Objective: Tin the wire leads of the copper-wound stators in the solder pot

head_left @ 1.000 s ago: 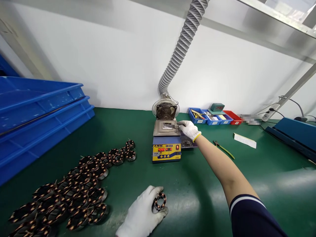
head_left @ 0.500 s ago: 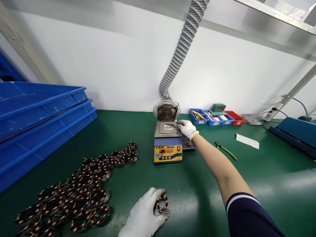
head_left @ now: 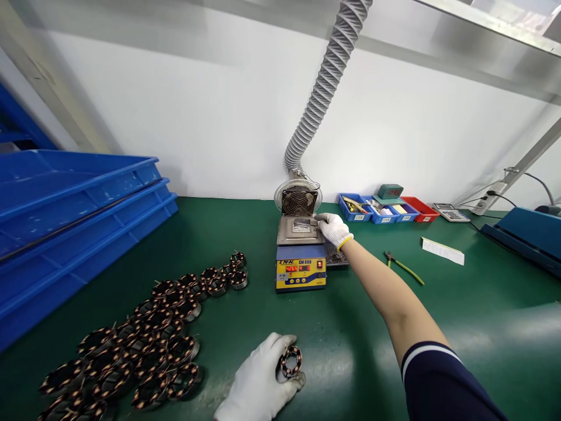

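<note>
Two Gloved Hands, One Ring and a Metal Pot on a Green Bench

In the head camera's view, the left hand pinched one copper-wound ring between thumb and fingers at the near centre of the bench. Farther off, the right hand pressed its fingers together on one flat metal tool over the top of one blue-and-yellow heating unit; whether the blade touched could not be told. More than 20 other rings crowded the near left, overlapping too much for an exact count. At least two stacked blue trays stood at left. Three small blue boxes, one red box, one calculator, one pair of pliers and one paper strip lay at right. The glossy green bench met a white wall, where one ribbed gray hose rose behind one fan.
</note>
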{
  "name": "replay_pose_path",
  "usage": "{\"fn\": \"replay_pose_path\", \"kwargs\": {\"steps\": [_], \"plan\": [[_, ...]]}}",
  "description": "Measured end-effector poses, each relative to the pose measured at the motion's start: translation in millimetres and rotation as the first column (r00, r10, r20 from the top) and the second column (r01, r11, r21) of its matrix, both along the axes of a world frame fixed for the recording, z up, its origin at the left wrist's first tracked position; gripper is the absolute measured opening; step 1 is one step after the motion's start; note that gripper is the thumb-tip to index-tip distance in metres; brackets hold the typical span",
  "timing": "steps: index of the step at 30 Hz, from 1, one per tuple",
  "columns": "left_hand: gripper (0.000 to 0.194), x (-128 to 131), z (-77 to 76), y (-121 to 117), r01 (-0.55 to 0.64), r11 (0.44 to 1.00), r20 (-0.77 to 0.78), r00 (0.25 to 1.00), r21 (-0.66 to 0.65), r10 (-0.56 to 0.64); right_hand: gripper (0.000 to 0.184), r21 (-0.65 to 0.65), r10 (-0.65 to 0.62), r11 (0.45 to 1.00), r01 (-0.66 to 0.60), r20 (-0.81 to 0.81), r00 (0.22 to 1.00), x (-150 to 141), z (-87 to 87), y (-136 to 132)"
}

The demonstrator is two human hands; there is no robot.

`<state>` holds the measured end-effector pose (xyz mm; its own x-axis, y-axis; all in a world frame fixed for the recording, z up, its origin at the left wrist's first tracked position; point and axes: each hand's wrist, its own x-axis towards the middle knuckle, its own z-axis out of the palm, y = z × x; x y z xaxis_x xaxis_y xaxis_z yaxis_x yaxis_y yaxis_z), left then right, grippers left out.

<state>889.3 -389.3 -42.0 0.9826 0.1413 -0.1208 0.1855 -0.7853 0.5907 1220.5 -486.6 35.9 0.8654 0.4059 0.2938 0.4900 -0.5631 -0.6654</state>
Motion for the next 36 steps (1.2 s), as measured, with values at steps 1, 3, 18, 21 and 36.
{"fn": "replay_pose_path", "kwargs": {"steps": [1, 3, 18, 21, 36], "plan": [[0.047, 0, -0.1, 0, 0.002, 1.0, -0.001, 1.0, -0.001, -0.002, 0.034, -0.004, 0.008, 1.0, -0.008, 0.002, 1.0, -1, -0.9, -1], [0.047, 1, 0.2, 0, 0.003, 1.0, -0.002, 1.0, -0.001, -0.003, 0.033, -0.013, 0.028, 1.0, -0.028, 0.005, 1.0, -2, -2.4, -4], [0.047, -1, 3.3, -1, -0.002, 1.0, -0.002, 1.0, 0.002, 0.002, 0.033, -0.017, 0.021, 1.0, -0.021, 0.013, 1.0, -7, 1.0, -7], [0.047, -1, 3.0, -1, 0.0, 1.0, -0.003, 1.0, 0.003, 0.0, 0.034, -0.031, 0.04, 0.999, -0.04, 0.002, 0.999, -9, -0.3, -8], [0.046, -2, 2.7, -1, 0.006, 1.0, 0.012, 1.0, 0.003, -0.006, 0.032, -0.208, -0.046, 0.973, 0.098, 0.243, 0.969, -38, 21.2, -38]]}}
